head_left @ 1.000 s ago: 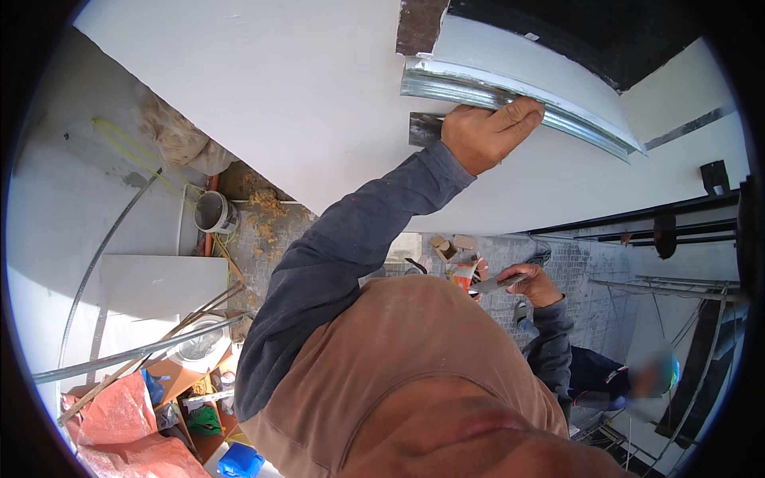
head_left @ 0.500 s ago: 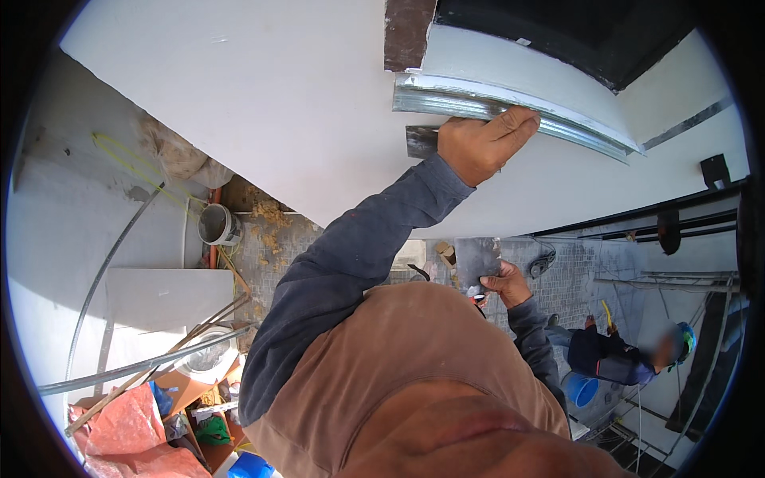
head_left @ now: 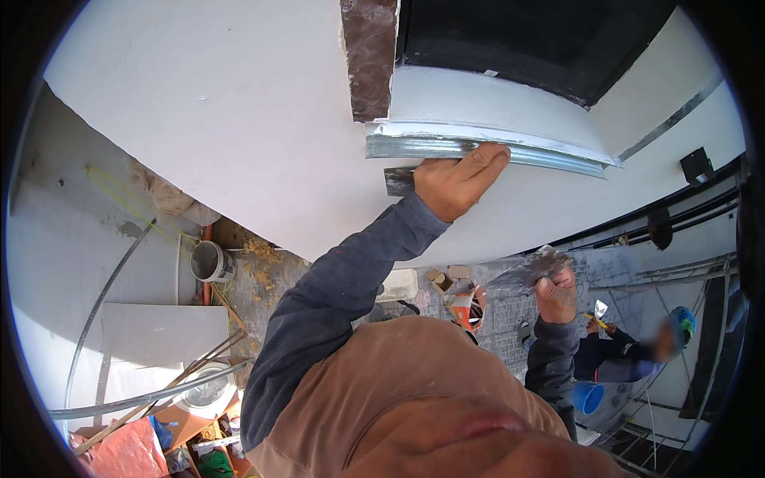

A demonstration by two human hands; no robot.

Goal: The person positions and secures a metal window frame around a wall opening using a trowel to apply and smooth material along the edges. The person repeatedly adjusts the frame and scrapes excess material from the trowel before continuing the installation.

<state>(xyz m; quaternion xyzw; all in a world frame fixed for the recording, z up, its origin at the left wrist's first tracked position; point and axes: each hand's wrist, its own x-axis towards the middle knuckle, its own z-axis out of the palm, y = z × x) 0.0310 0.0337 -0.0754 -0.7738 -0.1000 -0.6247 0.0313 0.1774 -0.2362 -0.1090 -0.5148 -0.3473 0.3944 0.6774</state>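
Note:
With fingers closed over its lower edge, my left hand point(head_left: 458, 185) holds a long ridged metal strip point(head_left: 550, 159) against the white wall under a dark window opening. A white, putty-like layer point(head_left: 494, 137) runs along the strip's top. Beside the left hand's wrist side, a dark flat blade point(head_left: 398, 182) sticks out; whether that hand holds it is hidden. Lower and to the right, my right hand point(head_left: 556, 295) grips a smeared flat steel putty blade point(head_left: 532, 269) between thumb and fingers. That blade is tilted, apart from the wall.
Low on the right, a co-worker point(head_left: 613, 350) holds a yellow-handled tool point(head_left: 599, 315), near a blue bucket point(head_left: 588, 397). A grey bucket point(head_left: 212, 261) stands left on the paving. Metal rods point(head_left: 151, 402), boards and a red sheet point(head_left: 123, 450) lie lower left. An orange-and-white bag point(head_left: 468, 309) is below.
My right hand has risen and moved right, turning the putty blade from hanging upright to tilted. The left hand keeps its place on the strip while the whole view shifts.

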